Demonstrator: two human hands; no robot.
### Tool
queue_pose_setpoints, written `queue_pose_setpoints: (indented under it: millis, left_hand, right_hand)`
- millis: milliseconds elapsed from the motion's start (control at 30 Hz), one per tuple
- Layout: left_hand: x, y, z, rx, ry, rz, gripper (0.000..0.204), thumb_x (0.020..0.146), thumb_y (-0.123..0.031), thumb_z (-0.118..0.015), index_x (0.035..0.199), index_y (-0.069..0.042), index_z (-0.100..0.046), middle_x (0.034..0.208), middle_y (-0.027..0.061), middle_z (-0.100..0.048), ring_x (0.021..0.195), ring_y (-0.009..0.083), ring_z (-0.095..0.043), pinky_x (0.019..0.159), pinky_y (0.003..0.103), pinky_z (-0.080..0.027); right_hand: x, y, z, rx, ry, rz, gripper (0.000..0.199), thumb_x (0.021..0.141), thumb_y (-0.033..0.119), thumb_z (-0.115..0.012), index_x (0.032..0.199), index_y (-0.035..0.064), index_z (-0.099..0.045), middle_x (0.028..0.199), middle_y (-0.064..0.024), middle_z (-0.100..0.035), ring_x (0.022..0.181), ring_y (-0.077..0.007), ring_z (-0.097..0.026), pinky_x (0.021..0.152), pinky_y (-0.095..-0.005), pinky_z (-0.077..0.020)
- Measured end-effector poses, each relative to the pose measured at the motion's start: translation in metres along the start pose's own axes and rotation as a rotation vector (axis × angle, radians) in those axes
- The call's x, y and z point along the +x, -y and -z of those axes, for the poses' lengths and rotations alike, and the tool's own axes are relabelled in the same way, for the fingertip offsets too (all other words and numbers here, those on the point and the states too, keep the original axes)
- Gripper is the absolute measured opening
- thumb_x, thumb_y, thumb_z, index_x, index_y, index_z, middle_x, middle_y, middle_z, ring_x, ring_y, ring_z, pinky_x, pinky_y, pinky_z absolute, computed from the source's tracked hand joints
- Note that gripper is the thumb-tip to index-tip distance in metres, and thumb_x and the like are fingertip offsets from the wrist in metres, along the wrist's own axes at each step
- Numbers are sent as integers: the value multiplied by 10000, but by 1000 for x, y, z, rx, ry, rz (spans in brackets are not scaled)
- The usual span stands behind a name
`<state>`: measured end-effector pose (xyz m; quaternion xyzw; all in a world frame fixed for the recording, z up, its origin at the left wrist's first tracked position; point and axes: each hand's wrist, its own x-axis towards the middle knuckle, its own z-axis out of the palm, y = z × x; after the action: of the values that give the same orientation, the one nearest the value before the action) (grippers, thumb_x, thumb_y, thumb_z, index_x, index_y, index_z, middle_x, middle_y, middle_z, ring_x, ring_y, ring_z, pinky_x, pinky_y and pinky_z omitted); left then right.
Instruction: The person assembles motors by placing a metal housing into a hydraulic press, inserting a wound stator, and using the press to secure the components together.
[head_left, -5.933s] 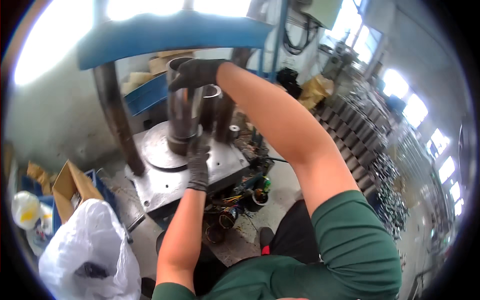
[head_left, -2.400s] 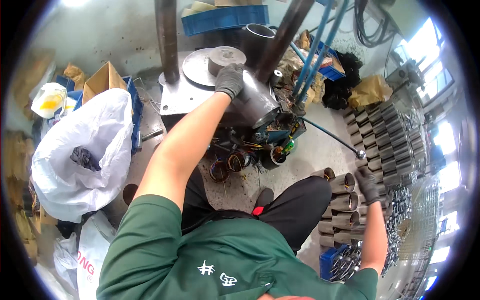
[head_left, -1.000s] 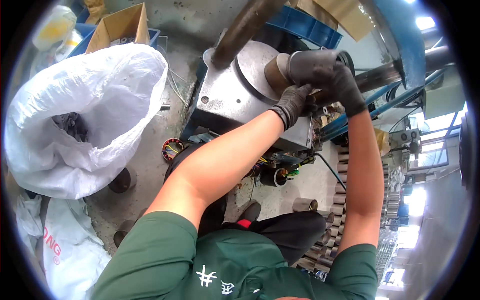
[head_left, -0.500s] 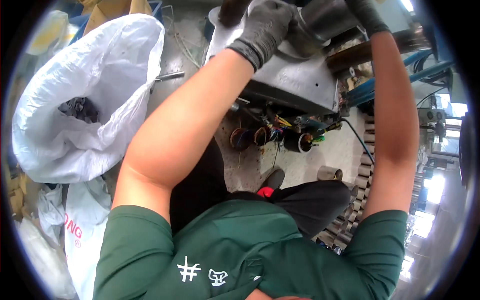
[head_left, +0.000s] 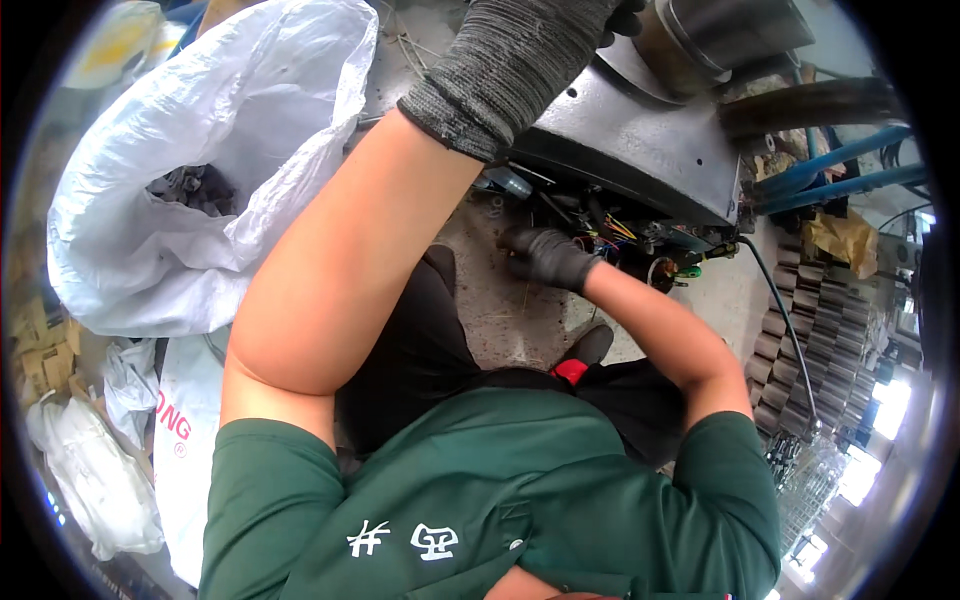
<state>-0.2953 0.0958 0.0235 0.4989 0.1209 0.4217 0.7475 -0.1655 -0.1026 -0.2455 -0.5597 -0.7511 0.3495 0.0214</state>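
Note:
My left hand (head_left: 540,65), in a grey knit glove, reaches up to the top edge, left of a metal cylinder (head_left: 745,35) standing on the machine's grey metal top (head_left: 640,135). Its fingers are mostly cut off by the picture's edge. Lower down, below the machine's front edge, my right hand (head_left: 553,260) wears a dark glove. The fingers look curled around something brownish that I cannot make out. Coloured wires (head_left: 620,228) lie just beyond this hand.
A large white sack (head_left: 110,240) with dark scraps (head_left: 195,190) inside stands at the left. Blue bars (head_left: 840,165) and a dark pipe (head_left: 810,105) lie at the right. Rows of metal cylinders (head_left: 815,330) stand on the floor. A black cable (head_left: 785,300) hangs nearby.
My right hand has left the metal cylinder and come down below the machine's front edge. My left hand is still high up by the machine. The whole view has shifted.

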Motion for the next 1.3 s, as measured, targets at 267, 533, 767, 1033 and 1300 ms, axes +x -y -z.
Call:
queue_pose_setpoints:
  millis: [267,533,767,1033,1300]
  left_hand:
    - [-14,-8,-2,65,93,-76,267,1036,-233,-611,1131,14,-652,950,53,-682,879,128,-625,826,266,-516]
    - [-21,-24,0,129,-41,56,300,1015,-264,-651,1166,-4,-656,989,63,-696,915,143,-640,848,287,-518]
    - [-18,-21,12,208,-80,-8,258,1007,-221,-661,1153,-9,-648,980,64,-694,905,141,-643,832,286,-521]
    - [-11,-2,9,337,24,-46,200,1022,-185,-631,1114,-8,-649,908,31,-642,831,97,-578,746,249,-487]
    - [-14,15,-19,453,70,-101,296,994,-234,-658,1166,7,-648,983,113,-709,913,175,-665,826,316,-537]
  right_hand:
    - [125,-8,-85,-126,21,-88,430,869,185,-595,1292,108,-599,1426,-164,-543,1109,-382,-657,905,-500,-547]
    - [193,-9,-112,-158,-110,-188,311,914,143,-558,1203,79,-654,1268,-183,-626,1097,-356,-666,905,-444,-550]
    - [189,-18,-143,-300,-102,-214,252,954,105,-525,1125,53,-703,1129,-199,-699,1086,-333,-674,904,-394,-553]
    - [122,-15,-125,-12,-33,-198,442,893,442,-651,1222,151,-707,1265,-140,-696,1188,-315,-644,1036,-414,-490]
    - [-77,78,80,815,-300,-352,352,875,284,-777,1074,21,-655,908,-63,-676,853,-121,-633,744,-296,-526]
